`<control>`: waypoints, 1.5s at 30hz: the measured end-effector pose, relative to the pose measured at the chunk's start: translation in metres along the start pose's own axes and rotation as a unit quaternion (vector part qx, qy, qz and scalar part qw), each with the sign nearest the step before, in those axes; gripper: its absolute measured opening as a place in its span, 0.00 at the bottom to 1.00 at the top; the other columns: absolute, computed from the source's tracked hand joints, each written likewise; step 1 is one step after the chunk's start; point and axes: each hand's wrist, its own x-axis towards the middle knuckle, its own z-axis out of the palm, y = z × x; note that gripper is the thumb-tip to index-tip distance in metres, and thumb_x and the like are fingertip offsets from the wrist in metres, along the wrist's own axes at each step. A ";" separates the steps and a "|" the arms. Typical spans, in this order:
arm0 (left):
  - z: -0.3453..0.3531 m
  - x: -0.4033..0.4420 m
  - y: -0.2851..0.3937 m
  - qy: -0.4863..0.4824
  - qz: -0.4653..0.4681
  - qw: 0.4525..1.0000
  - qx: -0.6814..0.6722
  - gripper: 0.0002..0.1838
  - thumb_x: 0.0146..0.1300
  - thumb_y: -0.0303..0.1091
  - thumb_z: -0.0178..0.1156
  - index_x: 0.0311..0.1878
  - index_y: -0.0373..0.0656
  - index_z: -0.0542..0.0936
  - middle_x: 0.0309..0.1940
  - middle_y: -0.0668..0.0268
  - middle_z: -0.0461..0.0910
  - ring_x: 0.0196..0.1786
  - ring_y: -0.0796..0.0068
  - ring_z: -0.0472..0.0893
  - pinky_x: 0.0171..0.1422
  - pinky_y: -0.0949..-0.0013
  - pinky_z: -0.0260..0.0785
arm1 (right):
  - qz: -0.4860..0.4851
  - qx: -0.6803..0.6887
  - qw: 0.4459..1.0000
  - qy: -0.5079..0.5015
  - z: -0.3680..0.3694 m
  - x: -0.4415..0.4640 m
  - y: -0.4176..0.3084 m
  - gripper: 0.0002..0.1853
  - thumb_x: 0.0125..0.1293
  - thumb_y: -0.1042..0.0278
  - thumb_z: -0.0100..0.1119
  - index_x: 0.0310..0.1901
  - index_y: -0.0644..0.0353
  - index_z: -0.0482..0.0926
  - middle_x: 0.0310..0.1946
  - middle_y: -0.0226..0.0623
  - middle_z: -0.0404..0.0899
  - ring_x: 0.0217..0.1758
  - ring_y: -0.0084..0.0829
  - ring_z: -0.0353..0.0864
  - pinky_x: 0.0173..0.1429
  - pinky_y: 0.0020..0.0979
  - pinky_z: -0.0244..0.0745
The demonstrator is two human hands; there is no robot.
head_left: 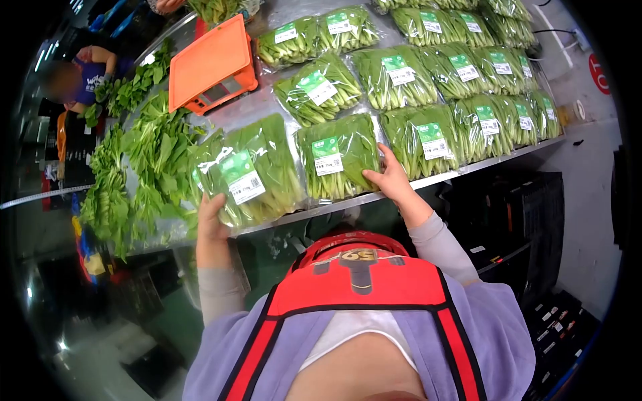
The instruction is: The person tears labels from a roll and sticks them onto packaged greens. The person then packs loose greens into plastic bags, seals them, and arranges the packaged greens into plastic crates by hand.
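**Both hands rest at the near edge of a table of bagged greens**

We see a metal table (262, 104) slanting across the upper half of the frame. Rows of bagged greens (400, 77), in clear film with green-and-white labels, cover it from the centre to the upper right. Below, at the lower centre, is a red apron (361, 284) over a lilac top. Loose leafy greens (159, 144) spread over the table at left. At upper left, beside them, we see an orange scale (208, 60) and, farther out, another person (88, 81) in a purple top.

Just left of centre lies the left bag (267, 160), overlapping another; the right bag (341, 150) is beside it, nearer the middle. The left hand (212, 219) touches the left bag's lower-left corner, thumb on the film; we cannot tell whether it grips. The right hand (391, 177) is open, thumb and forefinger spread against the right bag's right edge.
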 end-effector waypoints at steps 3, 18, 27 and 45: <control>0.018 0.022 -0.028 -0.040 -0.069 0.996 -0.046 0.26 0.56 0.25 0.55 0.60 0.38 0.64 0.51 0.57 0.74 0.51 0.62 0.77 0.53 0.58 0.74 | 0.023 0.032 0.999 -0.021 0.001 0.005 -0.009 0.40 0.56 0.75 0.62 0.67 0.64 0.50 0.49 0.46 0.75 0.47 0.31 0.76 0.49 0.28 0.73; 0.053 0.114 -0.099 0.132 0.018 0.939 0.317 0.43 0.57 0.55 0.59 0.66 0.36 0.56 0.62 0.50 0.61 0.61 0.61 0.64 0.65 0.59 0.55 | 0.098 0.447 0.889 0.026 0.021 -0.054 -0.059 0.36 0.61 0.66 0.60 0.65 0.68 0.52 0.61 0.44 0.63 0.64 0.34 0.61 0.66 0.33 0.55; 0.064 0.083 -0.085 -0.064 -0.095 0.993 -0.025 0.28 0.65 0.45 0.53 0.62 0.38 0.61 0.53 0.57 0.70 0.52 0.64 0.75 0.54 0.61 0.72 | 0.067 0.343 0.927 -0.138 0.007 -0.054 -0.089 0.35 0.55 0.67 0.65 0.62 0.66 0.60 0.56 0.39 0.70 0.58 0.29 0.69 0.62 0.32 0.63; 0.171 0.238 0.012 -0.114 0.243 0.693 0.669 0.52 0.40 0.59 0.69 0.64 0.34 0.62 0.60 0.45 0.65 0.65 0.49 0.61 0.67 0.56 0.56 | -0.104 0.310 0.908 0.263 -0.012 0.148 -0.147 0.31 0.64 0.58 0.54 0.62 0.70 0.60 0.60 0.48 0.65 0.64 0.37 0.63 0.67 0.30 0.56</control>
